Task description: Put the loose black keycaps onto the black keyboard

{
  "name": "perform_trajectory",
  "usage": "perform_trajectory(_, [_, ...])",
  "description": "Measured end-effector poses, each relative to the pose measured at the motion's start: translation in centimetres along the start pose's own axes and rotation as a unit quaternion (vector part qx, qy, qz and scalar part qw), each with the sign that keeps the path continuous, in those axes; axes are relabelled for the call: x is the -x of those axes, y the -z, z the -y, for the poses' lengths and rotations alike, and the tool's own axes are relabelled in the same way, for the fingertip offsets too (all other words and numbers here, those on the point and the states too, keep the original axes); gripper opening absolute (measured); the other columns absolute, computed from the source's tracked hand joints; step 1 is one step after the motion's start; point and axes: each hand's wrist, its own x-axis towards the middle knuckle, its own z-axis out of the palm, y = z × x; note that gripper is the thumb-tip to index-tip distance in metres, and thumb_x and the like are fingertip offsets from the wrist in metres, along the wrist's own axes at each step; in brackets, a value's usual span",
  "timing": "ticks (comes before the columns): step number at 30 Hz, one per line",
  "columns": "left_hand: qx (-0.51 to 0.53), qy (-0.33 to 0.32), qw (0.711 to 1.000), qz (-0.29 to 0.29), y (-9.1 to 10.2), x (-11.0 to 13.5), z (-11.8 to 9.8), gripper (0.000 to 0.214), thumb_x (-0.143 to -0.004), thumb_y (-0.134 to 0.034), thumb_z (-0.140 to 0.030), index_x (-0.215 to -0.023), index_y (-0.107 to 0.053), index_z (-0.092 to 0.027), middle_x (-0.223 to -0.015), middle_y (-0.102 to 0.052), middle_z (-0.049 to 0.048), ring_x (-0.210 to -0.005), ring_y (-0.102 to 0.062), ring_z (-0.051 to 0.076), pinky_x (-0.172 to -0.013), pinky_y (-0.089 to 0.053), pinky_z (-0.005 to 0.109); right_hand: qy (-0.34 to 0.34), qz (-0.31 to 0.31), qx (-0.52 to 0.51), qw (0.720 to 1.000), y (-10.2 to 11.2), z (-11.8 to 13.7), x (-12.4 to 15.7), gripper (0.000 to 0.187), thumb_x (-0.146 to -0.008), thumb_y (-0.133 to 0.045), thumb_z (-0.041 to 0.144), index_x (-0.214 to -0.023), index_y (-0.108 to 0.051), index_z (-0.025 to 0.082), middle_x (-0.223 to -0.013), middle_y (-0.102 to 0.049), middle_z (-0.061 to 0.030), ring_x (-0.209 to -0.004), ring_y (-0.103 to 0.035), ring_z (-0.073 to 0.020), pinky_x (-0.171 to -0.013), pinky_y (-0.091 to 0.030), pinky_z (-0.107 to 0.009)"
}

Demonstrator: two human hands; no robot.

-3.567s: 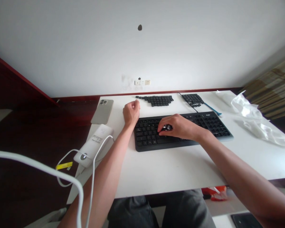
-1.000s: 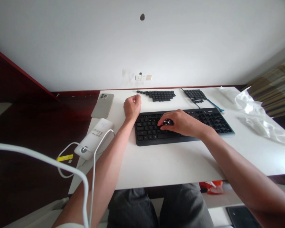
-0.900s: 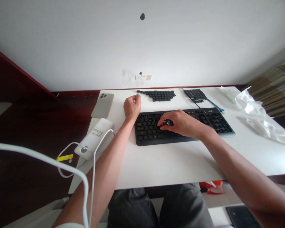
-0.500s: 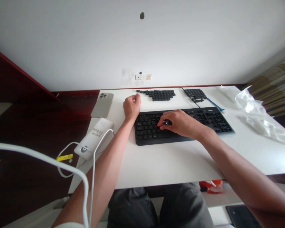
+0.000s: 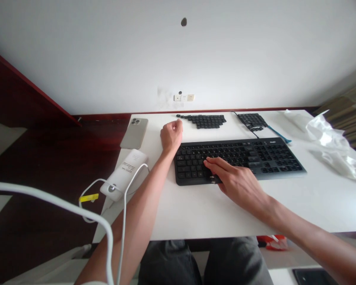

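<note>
The keyboard (image 5: 192,180) lies on the worktop (image 5: 192,215). The left hand (image 5: 171,135), curled into a fist, is at its far left corner; the right hand (image 5: 239,184) touches its keys, grip too hidden to tell.

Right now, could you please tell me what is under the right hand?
Under the right hand are the black keyboard and, nearer the person, the white table; a small shiny object peeks out. Keys directly beneath are covered.
</note>
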Motion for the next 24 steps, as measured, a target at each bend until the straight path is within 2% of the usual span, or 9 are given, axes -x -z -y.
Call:
perform_trajectory(4, [-0.002,-0.007,1.000,-0.008,0.0,0.1,0.0,0.048,-0.099,-0.042,-0.042,-0.057,-0.051,-0.021,-0.053,-0.052,0.0006,-0.056,-0.050,0.016,-0.062,-0.032,0.028,-0.036,-0.018,-0.021,0.999,-1.3,0.3,0.7,0.070,-0.074,-0.049,0.001,-0.140,-0.063,0.017,-0.145,-0.064,-0.0078,-0.096,-0.075,-0.0194,-0.062,-0.058,-0.023])
perform_trajectory(11, [-0.002,-0.003,1.000,-0.006,0.1,0.1,0.0,0.047,-0.099,-0.042,-0.041,-0.056,-0.051,-0.021,-0.052,-0.051,0.0006,-0.055,-0.049,0.016,-0.062,-0.032,0.028,-0.046,0.009,-0.022,0.999,-1.3,0.7,0.0,0.069,-0.072,-0.051,0.001,-0.137,-0.065,0.017,-0.140,-0.066,-0.0087,-0.089,-0.076,-0.0195,-0.057,-0.057,-0.025])
perform_trajectory(16, [-0.004,-0.003,1.000,-0.001,0.2,0.1,0.0,0.047,-0.098,-0.042,-0.042,-0.057,-0.050,-0.022,-0.055,-0.055,0.0012,-0.057,-0.051,0.017,-0.062,-0.032,0.028,-0.075,-0.006,-0.078,0.994,-1.2,0.4,-0.3,0.061,-0.075,-0.051,0.001,-0.131,-0.069,0.020,-0.136,-0.068,-0.0069,-0.096,-0.076,-0.0198,-0.063,-0.057,-0.023])
perform_trajectory(20, [-0.002,-0.005,1.000,-0.002,0.3,0.0,0.0,0.046,-0.097,-0.042,-0.042,-0.056,-0.050,-0.022,-0.054,-0.054,0.0011,-0.056,-0.051,0.017,-0.062,-0.032,0.028,-0.073,0.003,-0.174,0.982,0.1,-1.5,-2.2,0.038,-0.083,-0.054,0.006,-0.107,-0.078,0.023,-0.116,-0.076,-0.0036,-0.092,-0.075,-0.0189,-0.079,-0.059,-0.027])
perform_trajectory(23, [-0.002,-0.014,1.000,-0.002,0.3,0.0,-0.1,0.046,-0.097,-0.041,-0.041,-0.056,-0.050,-0.022,-0.057,-0.057,0.0018,-0.060,-0.053,0.018,-0.064,-0.033,0.028,-0.039,0.054,-0.183,0.981,2.6,-3.1,-5.0,0.032,-0.082,-0.058,0.007,-0.095,-0.081,0.026,-0.098,-0.080,-0.0014,-0.085,-0.075,-0.0195,-0.080,-0.058,-0.029])
perform_trajectory(24, [-0.005,-0.015,1.000,-0.001,0.4,0.0,-0.1,0.046,-0.097,-0.041,-0.041,-0.056,-0.050,-0.022,-0.058,-0.058,0.0021,-0.061,-0.054,0.018,-0.064,-0.033,0.029,-0.036,0.040,-0.177,0.983,3.7,-3.6,-6.2,0.030,-0.081,-0.059,0.009,-0.095,-0.081,0.025,-0.095,-0.080,-0.0017,-0.085,-0.075,-0.0203,-0.081,-0.057,-0.030])
